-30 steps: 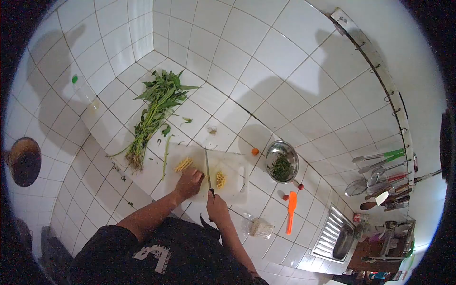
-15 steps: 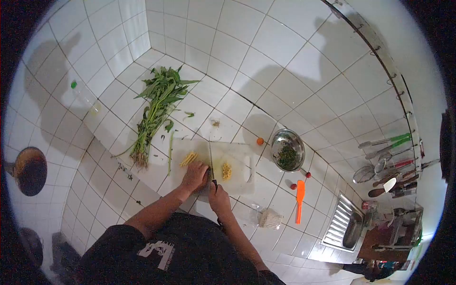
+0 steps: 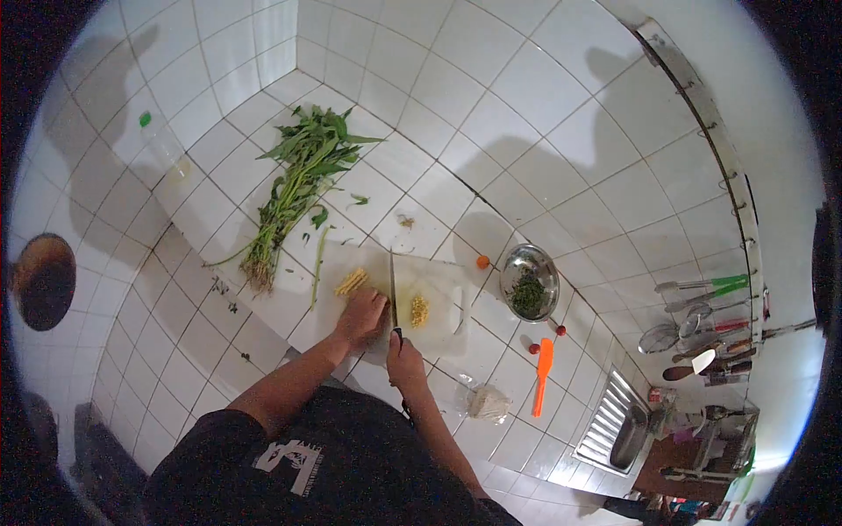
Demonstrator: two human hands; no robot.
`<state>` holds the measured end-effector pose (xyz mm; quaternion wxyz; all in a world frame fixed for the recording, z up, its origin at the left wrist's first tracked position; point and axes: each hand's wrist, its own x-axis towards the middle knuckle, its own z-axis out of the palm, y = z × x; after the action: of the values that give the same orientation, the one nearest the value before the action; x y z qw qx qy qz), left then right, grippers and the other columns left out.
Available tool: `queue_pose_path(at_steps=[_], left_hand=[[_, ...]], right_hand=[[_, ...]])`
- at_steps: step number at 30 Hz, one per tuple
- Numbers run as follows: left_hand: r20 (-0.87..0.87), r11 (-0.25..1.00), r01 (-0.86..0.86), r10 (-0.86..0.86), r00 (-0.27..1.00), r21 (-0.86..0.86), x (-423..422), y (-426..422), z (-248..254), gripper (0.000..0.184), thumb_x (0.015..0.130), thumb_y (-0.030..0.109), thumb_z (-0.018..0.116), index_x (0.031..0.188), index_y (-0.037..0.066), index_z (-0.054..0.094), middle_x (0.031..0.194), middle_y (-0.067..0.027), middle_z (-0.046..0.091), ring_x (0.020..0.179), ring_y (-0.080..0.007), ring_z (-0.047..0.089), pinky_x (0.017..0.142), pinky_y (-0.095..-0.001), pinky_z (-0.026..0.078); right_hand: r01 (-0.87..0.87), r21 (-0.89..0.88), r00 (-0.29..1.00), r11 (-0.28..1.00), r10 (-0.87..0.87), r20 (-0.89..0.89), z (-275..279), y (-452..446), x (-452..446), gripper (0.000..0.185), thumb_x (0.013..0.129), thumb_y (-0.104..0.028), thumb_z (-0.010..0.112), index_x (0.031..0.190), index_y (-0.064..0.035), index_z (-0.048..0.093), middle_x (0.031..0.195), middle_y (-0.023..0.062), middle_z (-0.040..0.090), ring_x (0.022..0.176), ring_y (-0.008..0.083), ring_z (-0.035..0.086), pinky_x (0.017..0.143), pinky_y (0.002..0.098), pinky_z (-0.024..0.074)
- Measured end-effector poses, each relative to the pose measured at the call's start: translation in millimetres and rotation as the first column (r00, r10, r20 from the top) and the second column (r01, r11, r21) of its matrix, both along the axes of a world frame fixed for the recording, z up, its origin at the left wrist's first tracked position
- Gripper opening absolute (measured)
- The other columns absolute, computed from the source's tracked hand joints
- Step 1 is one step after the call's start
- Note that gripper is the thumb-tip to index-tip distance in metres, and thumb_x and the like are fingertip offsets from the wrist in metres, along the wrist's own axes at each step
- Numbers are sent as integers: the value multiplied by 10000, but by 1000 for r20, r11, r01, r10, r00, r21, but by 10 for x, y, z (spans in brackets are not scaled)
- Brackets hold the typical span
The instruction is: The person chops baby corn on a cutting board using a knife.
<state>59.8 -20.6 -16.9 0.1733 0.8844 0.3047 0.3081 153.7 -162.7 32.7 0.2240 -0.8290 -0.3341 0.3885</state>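
My right hand (image 3: pixel 406 363) is wrapped round the black handle of a knife (image 3: pixel 394 289), whose blade points away from me over a white cutting board (image 3: pixel 447 337). Just left of the blade, my left hand (image 3: pixel 362 317) rests on the board with its fingers curled together; what lies under them is hidden. Pale yellow strips (image 3: pixel 352 281) lie beyond my left hand's fingers. To the right of the knife sits a small pile of chopped yellow pieces (image 3: pixel 420 311).
Leafy green stems with roots (image 3: pixel 294 188) lie at the back left. At the right are a metal bowl of chopped greens (image 3: pixel 530 282), an orange fruit (image 3: pixel 482 262), small red fruits, an orange spatula (image 3: pixel 543 377), a plastic bag (image 3: pixel 488 403) and a sink (image 3: pixel 628 436).
The head view has shifted slightly. My right hand still holds the knife beside my left hand, and my left hand's fingers sit a little further from the blade than half a second ago.
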Motion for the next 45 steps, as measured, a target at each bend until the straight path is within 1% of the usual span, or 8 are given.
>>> queue_pose_path(at_steps=[2,15,25,36,38,39,41,45], left_hand=[[-40,999,3,-1,999,54,-5,12,-139,124,840,123,638,926,34,635,882,-150,602,858,-370,607,783,-507,460],[109,975,172,-157,982,-140,-74,28,-60,200,865,86,665,1053,56,602,956,-146,603,921,-361,595,812,-484,440],[-199,995,93,-97,975,-32,-288,-110,164,303,882,119,668,1178,85,617,1085,-113,643,1048,-333,586,963,-499,357],[-123,995,33,-45,991,-98,-318,-133,178,218,881,192,667,1078,100,647,1013,-93,608,1020,-296,591,932,-490,364],[-100,998,34,-40,994,-59,-351,-153,170,231,884,202,665,1089,100,640,1003,-89,603,1010,-290,591,919,-489,367],[-94,999,0,-3,996,-33,-348,-152,184,236,887,217,661,1091,100,636,1004,-86,602,998,-286,589,905,-488,368],[-79,999,-44,44,996,0,-335,-101,236,243,891,233,658,1092,99,633,1004,-83,601,987,-282,586,892,-487,368],[-162,958,-280,285,945,52,-351,43,398,252,901,256,657,1100,101,649,1039,-85,598,981,-287,577,882,-498,357]], right_hand=[[-48,-2,983,999,47,175,97,77,-28,577,1065,-474,372,973,54,587,877,340,667,866,542,649,776,587,512],[219,17,953,976,-217,210,154,-292,104,531,1036,-510,435,1017,1,578,871,317,671,843,527,649,751,604,505],[71,153,990,986,-89,113,222,-291,-55,437,1040,-447,473,1044,-12,517,801,303,656,789,510,647,714,612,491],[-38,199,995,979,18,102,-54,-266,91,442,1057,-406,461,965,12,571,783,288,643,766,504,637,675,554,481],[57,346,995,936,-81,56,-183,-319,90,432,1065,-392,495,870,-10,549,640,107,552,556,229,565,547,401,464],[34,339,997,940,-57,57,-167,-331,73,432,1065,-392,495,870,-10,549,640,107,552,556,229,565,547,401,464],[285,245,921,927,-194,-339,-125,-326,94,405,1075,-373,485,849,-40,536,607,19,501,492,114,501,450,314,429],[252,330,946,910,-159,-284,-61,-273,88,401,1081,-375,470,844,-55,520,580,-2,477,445,93,472,399,275,404]])
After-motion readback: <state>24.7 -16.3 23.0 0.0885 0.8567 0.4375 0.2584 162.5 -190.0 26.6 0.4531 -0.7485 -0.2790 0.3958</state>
